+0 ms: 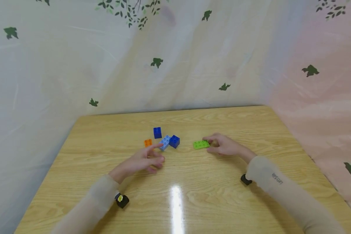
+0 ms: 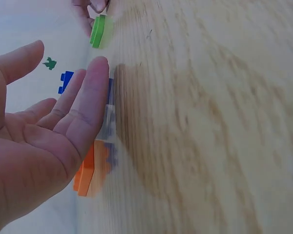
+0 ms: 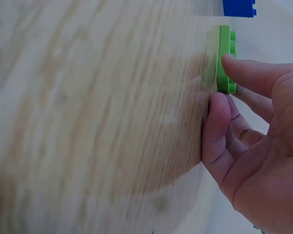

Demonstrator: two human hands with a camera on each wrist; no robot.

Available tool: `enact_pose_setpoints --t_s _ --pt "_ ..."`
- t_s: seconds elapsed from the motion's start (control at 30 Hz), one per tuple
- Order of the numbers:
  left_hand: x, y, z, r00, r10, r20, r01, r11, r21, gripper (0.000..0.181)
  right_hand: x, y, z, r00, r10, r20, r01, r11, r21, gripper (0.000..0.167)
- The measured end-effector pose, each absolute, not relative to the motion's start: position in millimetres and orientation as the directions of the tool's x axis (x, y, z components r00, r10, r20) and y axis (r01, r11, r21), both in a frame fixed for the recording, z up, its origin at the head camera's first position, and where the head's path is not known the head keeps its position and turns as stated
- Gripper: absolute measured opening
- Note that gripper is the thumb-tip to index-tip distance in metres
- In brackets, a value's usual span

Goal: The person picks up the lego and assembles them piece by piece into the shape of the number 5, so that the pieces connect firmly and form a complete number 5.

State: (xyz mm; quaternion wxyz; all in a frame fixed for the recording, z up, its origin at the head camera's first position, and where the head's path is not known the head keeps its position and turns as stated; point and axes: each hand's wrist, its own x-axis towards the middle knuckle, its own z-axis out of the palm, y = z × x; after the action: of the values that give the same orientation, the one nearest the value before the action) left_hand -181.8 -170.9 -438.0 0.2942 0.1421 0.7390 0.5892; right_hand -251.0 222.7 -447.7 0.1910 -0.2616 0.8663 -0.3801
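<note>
A flat green brick (image 1: 201, 144) lies on the table, its right end between the thumb and index finger of the right hand (image 1: 222, 144); the right wrist view shows the thumb on the green brick (image 3: 224, 66) and the other fingers curled. The left hand (image 1: 141, 161) hovers at the light blue brick (image 1: 164, 143), index finger extended over it, holding nothing. Touching the light blue brick is a dark blue brick (image 1: 174, 141). Another dark blue brick (image 1: 157, 132) stands behind. An orange brick (image 1: 148, 142) is partly hidden by the left hand; the left wrist view shows the orange brick (image 2: 85, 175) beyond the palm.
The wooden table (image 1: 175, 169) reaches back to a pale curtain (image 1: 187, 58) with leaf and bird prints. A black device sits at each wrist, the left one (image 1: 122, 201) and the right one (image 1: 246, 179). A light reflection crosses the table's front middle.
</note>
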Motion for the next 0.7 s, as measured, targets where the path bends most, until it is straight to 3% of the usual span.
enact_pose_setpoints --t_s 0.23,0.7 --pt "-184 -160 -442 -0.765 0.564 -0.312 -0.173 0.287 0.942 0.068 -247 210 -451 -0.757 -0.652 -0.041 -0.449 0.564 -0.694 0.045" --pt "-193 -147 -448 -0.779 0.517 -0.354 -0.194 0.337 0.921 0.059 -237 167 -452 -0.677 -0.733 -0.067 -0.488 0.515 -0.705 0.046"
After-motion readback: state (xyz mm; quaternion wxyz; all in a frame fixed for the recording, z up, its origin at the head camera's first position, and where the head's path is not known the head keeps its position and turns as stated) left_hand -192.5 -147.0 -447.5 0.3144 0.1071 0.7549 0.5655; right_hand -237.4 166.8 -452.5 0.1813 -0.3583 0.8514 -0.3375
